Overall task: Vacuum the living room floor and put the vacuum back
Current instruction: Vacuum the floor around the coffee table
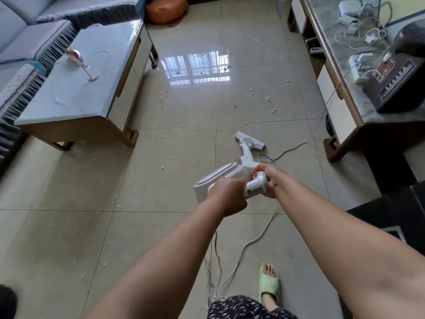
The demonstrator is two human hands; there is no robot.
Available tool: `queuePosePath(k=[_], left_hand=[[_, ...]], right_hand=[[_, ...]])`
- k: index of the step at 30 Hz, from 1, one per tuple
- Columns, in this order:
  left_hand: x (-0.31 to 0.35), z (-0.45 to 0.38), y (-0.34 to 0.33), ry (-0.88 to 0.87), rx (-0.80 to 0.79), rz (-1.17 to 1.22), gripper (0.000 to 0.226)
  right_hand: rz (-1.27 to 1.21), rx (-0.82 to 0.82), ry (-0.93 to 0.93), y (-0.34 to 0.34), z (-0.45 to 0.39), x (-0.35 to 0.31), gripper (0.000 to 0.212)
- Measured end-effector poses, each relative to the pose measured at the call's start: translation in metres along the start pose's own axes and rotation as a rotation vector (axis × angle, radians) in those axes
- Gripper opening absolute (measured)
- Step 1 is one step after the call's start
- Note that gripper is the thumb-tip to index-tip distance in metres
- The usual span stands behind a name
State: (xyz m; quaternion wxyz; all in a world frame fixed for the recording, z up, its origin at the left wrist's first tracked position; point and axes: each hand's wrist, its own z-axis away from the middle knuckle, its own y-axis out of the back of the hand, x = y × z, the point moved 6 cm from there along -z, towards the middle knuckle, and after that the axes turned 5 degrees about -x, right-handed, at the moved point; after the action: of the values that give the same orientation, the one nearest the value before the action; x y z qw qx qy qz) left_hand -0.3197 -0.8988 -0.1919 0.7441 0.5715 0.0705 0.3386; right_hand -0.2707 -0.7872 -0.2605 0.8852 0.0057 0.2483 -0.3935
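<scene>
White stick vacuum (232, 174) at frame centre, body held up, wand angling down to the floor head (249, 140), which sits on the tile floor (69, 192) just above centre-right. Right hand (268, 180) wrapped around the rear handle, fingers curled on it. Left hand (226, 195) gripping the underside/side of the vacuum body, fingers curled out of sight behind it. White power cord (257, 238) trails from the vacuum down across the floor toward frame bottom, another stretch runs right toward the TV stand (340, 116) at right edge. White crumbs/debris (181, 104) scattered over the tiles in mid-frame, mostly above and left of the floor head. Coffee table (76, 93) upper left with a tipped wine glass (79, 62) lying on it. Foot in green slipper (269, 286) at bottom, near the cord.
</scene>
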Motion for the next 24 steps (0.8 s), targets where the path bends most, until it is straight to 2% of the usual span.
queuePosePath(k=[13, 24], left_hand=[[0.023, -0.079, 0.014, 0.064, -0.004, 0.075, 0.02], [0.009, -0.057, 0.026, 0.035, -0.013, 0.02, 0.022]], right_hand=[[0.057, 0.016, 0.03, 0.038, -0.032, -0.075, 0.026], [-0.007, 0.014, -0.005, 0.017, -0.021, -0.059, 0.02]])
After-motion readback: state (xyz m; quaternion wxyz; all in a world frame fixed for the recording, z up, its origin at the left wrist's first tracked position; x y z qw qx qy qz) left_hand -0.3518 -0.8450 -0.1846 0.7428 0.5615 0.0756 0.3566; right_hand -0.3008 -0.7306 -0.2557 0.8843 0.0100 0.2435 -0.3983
